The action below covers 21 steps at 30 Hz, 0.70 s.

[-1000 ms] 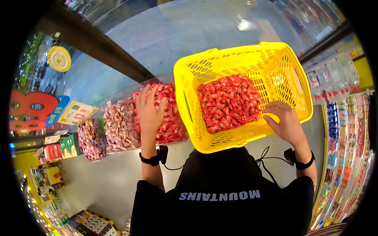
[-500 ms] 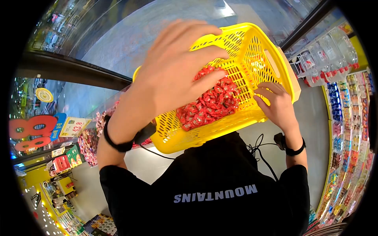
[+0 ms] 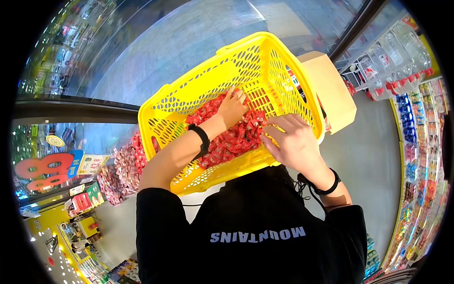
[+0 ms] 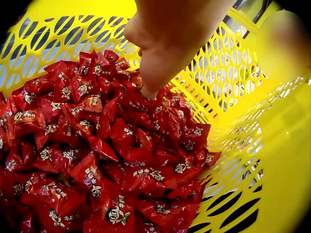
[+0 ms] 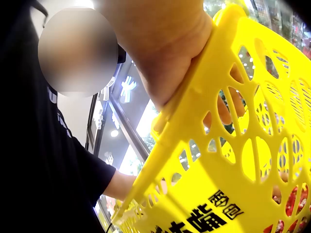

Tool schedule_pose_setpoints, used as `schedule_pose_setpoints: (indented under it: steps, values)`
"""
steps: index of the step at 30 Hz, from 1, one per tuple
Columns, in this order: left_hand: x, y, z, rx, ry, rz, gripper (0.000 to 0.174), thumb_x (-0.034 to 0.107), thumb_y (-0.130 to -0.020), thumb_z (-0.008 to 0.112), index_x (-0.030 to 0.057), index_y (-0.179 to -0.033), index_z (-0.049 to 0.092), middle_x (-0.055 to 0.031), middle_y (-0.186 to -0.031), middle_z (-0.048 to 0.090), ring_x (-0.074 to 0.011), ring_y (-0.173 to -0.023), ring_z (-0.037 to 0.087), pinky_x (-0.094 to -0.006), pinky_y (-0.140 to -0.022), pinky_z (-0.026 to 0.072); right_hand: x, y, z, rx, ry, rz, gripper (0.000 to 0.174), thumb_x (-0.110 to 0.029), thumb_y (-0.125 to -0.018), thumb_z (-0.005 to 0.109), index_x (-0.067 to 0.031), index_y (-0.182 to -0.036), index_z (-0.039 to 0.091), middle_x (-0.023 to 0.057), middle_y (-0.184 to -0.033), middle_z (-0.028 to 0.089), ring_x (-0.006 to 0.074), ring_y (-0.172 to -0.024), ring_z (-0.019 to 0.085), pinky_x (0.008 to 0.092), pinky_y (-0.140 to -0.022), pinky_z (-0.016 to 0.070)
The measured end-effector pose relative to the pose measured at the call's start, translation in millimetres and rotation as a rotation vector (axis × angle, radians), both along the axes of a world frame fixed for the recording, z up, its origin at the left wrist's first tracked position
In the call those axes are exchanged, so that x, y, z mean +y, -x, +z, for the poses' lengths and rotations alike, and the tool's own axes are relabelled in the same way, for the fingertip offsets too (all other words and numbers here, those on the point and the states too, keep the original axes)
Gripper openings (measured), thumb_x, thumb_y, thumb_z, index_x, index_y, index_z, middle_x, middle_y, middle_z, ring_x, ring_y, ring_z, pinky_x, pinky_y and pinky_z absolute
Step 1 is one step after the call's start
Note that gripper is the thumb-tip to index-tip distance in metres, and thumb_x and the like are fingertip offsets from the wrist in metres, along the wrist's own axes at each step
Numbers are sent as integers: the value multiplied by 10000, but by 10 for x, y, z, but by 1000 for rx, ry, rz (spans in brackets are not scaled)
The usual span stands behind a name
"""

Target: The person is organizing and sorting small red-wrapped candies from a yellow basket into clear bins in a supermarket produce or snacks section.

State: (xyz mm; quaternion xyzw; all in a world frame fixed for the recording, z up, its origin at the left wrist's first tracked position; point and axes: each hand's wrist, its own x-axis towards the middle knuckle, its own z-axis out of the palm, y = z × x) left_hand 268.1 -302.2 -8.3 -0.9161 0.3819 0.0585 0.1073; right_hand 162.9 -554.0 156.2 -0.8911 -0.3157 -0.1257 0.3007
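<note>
In front of the person, a yellow plastic basket [image 3: 215, 71] with pierced walls holds a heap of red-wrapped candies [image 3: 231, 146]. Reaching over the left rim, the left hand [image 3: 231, 108] has its fingers bent down onto the heap. In the left wrist view its fingers [image 4: 160, 73] point into the candies [image 4: 116, 160], and the tips are hidden among them. Across the near right rim lies the right hand [image 3: 297, 146], fingers loosely curled on the inside and no candy visible in them. Through the basket's holes the right wrist view shows fingertips [image 5: 225, 112].
A cardboard box [image 3: 333, 102] sits just beyond the basket's right end. Pink-wrapped candies [image 3: 125, 165] fill a clear bin at left, near a price sign [image 3: 92, 164]. Plastic bottles [image 3: 395, 52] and stocked shelves [image 3: 421, 165] line the right side.
The left hand has risen off the red candies in the side bin, swung right over the basket, and come down on the heap inside. The right hand stays near the basket's right rim.
</note>
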Motion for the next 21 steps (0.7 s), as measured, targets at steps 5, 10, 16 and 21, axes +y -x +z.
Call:
schedule_pose_setpoints:
  steps: [5,10,16,21]
  values:
    - [-60,-28,432,46,-151,-20,354,437,-850,814,160,-1068,846,-63,-1416,655,-275,-1511,440,-579,-1305,197,9,-7,-4,-22,-19,3,150,-195,-864,812,-72,-902,735,55,-951,705,280,-867,705,406,-819,575]
    - [99,38,1246,78,342,-26,394,544,-731,844,164,-828,809,-3,-1207,689,-257,-1402,520,-564,-1273,290,39,2,31,-6,-7,-29,143,-195,-870,814,-78,-914,743,58,-971,730,292,-871,724,409,-831,585]
    - [775,650,2465,-188,519,75,379,402,-712,902,74,-783,726,-47,-1180,706,-312,-1367,560,-581,-1188,381,71,36,36,-3,19,-90,156,-180,-866,824,-83,-978,776,67,-1006,757,298,-887,730,405,-843,583]
    - [1874,1238,2431,-456,633,439,226,229,-796,892,67,-819,735,-70,-1174,692,-363,-1300,585,-524,-1106,427,121,55,38,4,9,-151,138,-124,-858,818,-63,-972,769,92,-997,763,320,-909,732,414,-849,575]
